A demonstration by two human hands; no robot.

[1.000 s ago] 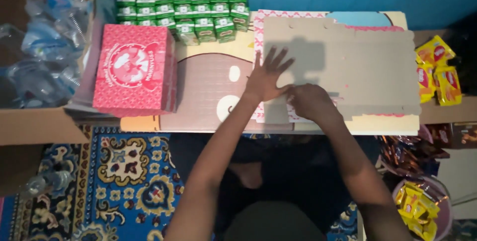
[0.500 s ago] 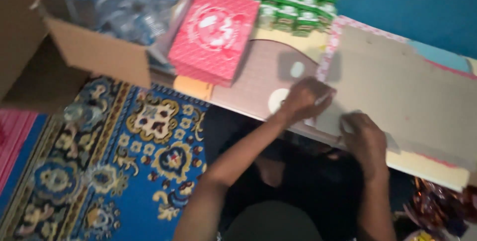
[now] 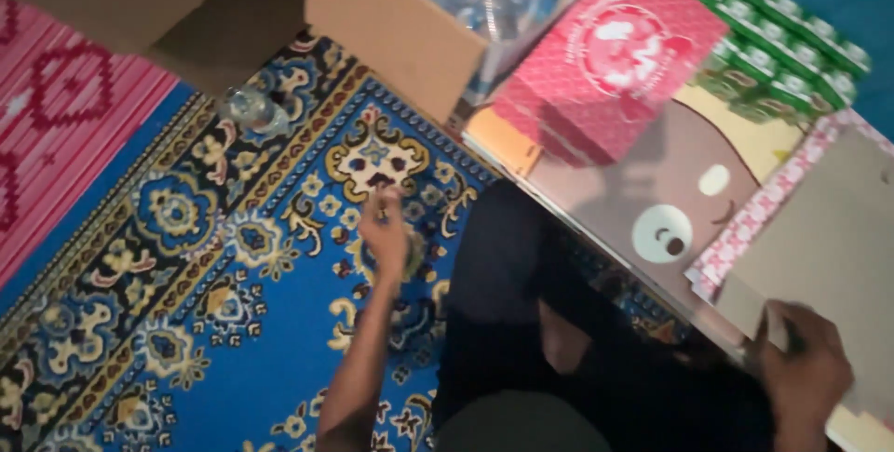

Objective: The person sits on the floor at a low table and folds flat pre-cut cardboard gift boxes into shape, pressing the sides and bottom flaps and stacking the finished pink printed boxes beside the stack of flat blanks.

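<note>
My left hand (image 3: 384, 231) reaches down over the blue patterned carpet (image 3: 186, 266), fingers bunched and blurred; whether it pinches anything is unclear. My right hand (image 3: 805, 370) is at the lower right, curled on the near corner of a flat brown cardboard sheet (image 3: 838, 247). That sheet lies on a low table (image 3: 643, 182) printed with a cartoon bear face. A pink patterned paper (image 3: 773, 205) pokes out from under the sheet. My dark-clothed legs fill the space between my arms.
A pink square box (image 3: 619, 61) stands on the table, with rows of small green cartons (image 3: 792, 33) behind it. An open cardboard box (image 3: 391, 24) holding plastic bottles sits at the top. One bottle (image 3: 251, 107) lies on the carpet. A pink striped mat (image 3: 56, 117) is at the left.
My left hand left the cardboard sheet and swung down-left to the carpet. The view has turned left and tilted. My right hand stays on the sheet's corner.
</note>
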